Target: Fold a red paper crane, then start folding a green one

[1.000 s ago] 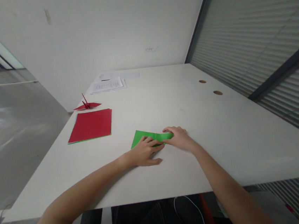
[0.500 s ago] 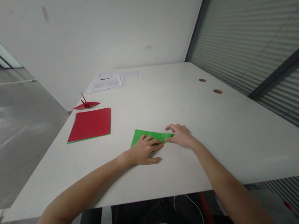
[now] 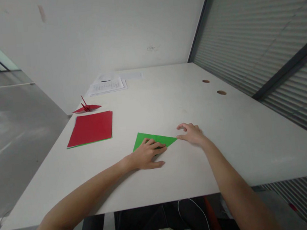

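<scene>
A green sheet of origami paper (image 3: 166, 139), folded into a triangular shape, lies flat on the white table (image 3: 186, 177). My left hand (image 3: 149, 154) rests on its lower part, fingers stretched out and pressing it down, which hides some of the near edge. At the paper's pointed right corner is my right hand (image 3: 191, 133); its thumb tip touches or nearly touches that corner, and the fingers are curved and apart from the thumb with nothing between them.
Left of the paper lies a stack of red and green sheets (image 3: 91, 128). Behind it stands a folded red paper crane (image 3: 87, 107). Printed papers (image 3: 107, 85) lie at the far left. Two round holes pierce the tabletop at right, one being the nearer hole (image 3: 221, 92).
My right hand has slid right along the paper to its pointed corner, uncovering the right end. My left hand stays on the paper. The view has shifted slightly.
</scene>
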Demonstrator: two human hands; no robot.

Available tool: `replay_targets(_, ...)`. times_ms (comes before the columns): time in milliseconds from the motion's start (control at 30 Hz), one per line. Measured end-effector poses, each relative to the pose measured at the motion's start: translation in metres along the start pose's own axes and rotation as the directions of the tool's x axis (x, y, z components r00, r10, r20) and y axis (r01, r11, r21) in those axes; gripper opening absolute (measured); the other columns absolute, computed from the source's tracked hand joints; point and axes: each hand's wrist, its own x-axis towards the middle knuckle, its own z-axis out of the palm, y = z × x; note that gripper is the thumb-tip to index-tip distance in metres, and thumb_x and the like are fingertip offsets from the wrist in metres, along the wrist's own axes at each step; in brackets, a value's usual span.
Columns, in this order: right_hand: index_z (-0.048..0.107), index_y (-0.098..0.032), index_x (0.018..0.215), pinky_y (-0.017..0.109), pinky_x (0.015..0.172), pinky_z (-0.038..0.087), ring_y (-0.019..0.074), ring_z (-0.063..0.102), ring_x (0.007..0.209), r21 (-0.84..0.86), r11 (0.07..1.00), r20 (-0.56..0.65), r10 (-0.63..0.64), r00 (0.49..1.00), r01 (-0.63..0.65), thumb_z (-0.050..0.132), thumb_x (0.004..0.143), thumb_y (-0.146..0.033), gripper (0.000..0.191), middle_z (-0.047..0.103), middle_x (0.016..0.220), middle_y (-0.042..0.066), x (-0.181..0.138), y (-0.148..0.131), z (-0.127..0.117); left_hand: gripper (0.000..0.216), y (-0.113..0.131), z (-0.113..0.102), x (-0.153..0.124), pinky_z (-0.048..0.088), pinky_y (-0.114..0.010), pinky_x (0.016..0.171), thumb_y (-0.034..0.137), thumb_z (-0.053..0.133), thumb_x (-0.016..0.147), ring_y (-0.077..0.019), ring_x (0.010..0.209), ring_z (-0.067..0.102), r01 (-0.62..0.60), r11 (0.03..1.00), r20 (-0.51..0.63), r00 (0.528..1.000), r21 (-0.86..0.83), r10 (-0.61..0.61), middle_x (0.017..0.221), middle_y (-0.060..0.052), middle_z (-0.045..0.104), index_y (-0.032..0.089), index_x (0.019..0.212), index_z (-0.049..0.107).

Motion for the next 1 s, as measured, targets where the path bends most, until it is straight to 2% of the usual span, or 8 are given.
replay_targets(100,0.064,-0.021,0.091,0.031,0.067,0.039,0.0181,0.053,0.071,0.321,0.946,0.017,-0.056,0.998,0.048,0.068,0.071,-0.041,0.029,0.057,0.075,0.002,0.003,0.004,-0.01,0.057,0.0,0.0,0.0,0.032,-0.044,0.092,0.052,0.049,0.087,-0.0284,0.105,0.049,0.002,1.0,0.001,1.0,0.001,-0.002,0.132,-0.009,0.056,0.022,0.135,0.05)
replay_targets(200,0.055,-0.021,0.074,0.029,0.06,0.037,0.0146,0.045,0.06,0.632,0.767,-0.07,-0.091,0.993,0.114,0.06,0.075,-0.056,0.035,0.049,0.062,-0.002,-0.001,-0.009,-0.017,0.057,0.0,0.0,0.0,0.032,-0.044,0.093,0.053,0.049,0.087,-0.0285,0.105,0.049,0.003,1.0,0.0,1.0,0.004,-0.003,0.132,-0.01,0.056,0.022,0.135,0.05)
replay_targets(267,0.041,-0.023,0.06,0.029,0.057,0.036,0.0129,0.038,0.053,0.782,0.611,-0.043,-0.146,0.988,0.125,0.05,0.08,-0.065,0.047,0.039,0.055,-0.004,-0.008,-0.028,-0.014,0.057,0.0,0.0,0.0,0.032,-0.044,0.092,0.053,0.049,0.087,-0.0282,0.104,0.049,-0.001,1.0,0.002,1.0,0.006,0.001,0.132,-0.009,0.056,0.022,0.135,0.05)
replay_targets(333,0.028,-0.024,0.056,0.029,0.053,0.035,0.0126,0.032,0.05,0.883,0.465,0.052,-0.231,0.972,0.063,0.037,0.083,-0.072,0.055,0.029,0.053,-0.005,-0.016,-0.049,-0.004,0.058,0.0,0.0,0.001,0.032,-0.044,0.092,0.054,0.049,0.087,-0.0281,0.104,0.048,-0.003,1.0,0.004,1.0,0.013,0.003,0.133,-0.009,0.056,0.022,0.135,0.05)
replay_targets(433,0.021,-0.024,0.054,0.029,0.049,0.033,0.0122,0.025,0.046,0.94,0.342,0.089,-0.274,0.958,0.01,0.028,0.084,-0.076,0.06,0.02,0.05,-0.006,-0.026,-0.075,0.02,0.058,-0.001,0.0,0.001,0.032,-0.044,0.093,0.054,0.049,0.087,-0.0283,0.103,0.048,-0.004,1.0,0.008,1.0,0.025,0.003,0.131,-0.009,0.056,0.021,0.135,0.05)
replay_targets(600,0.023,-0.023,0.045,0.025,0.041,0.022,0.0086,0.022,0.039,0.943,0.331,0.114,-0.26,0.959,-0.023,0.039,0.077,-0.081,0.067,0.021,0.041,-0.007,-0.025,-0.074,0.046,0.059,-0.001,0.0,0.001,0.033,-0.043,0.09,0.054,0.048,0.087,-0.0274,0.101,0.048,-0.015,0.999,0.008,1.0,0.037,0.015,0.124,-0.01,0.059,0.019,0.134,0.05)
replay_targets(833,0.024,-0.023,0.042,0.024,0.036,0.014,0.0053,0.017,0.034,0.96,0.229,0.205,-0.198,0.958,-0.159,0.046,0.073,-0.081,0.069,0.021,0.037,-0.008,-0.003,-0.039,0.029,0.058,0.001,0.001,-0.003,0.034,-0.043,0.094,0.053,0.046,0.09,-0.0271,0.106,0.05,-0.019,0.999,-0.018,1.0,0.045,0.02,0.132,-0.012,0.054,0.019,0.137,0.047)
replay_targets(1000,0.024,-0.023,0.043,0.023,0.035,0.014,0.0048,0.018,0.033,0.949,0.237,0.253,-0.177,0.951,-0.208,0.048,0.075,-0.078,0.068,0.021,0.036,-0.008,0.0,-0.036,0.025,0.046,0.002,0.006,-0.006,0.039,-0.042,0.095,0.046,0.047,0.093,-0.0251,0.106,0.056,-0.011,0.999,-0.114,0.993,-0.032,0.007,0.122,-0.013,0.061,0.016,0.127,0.054)
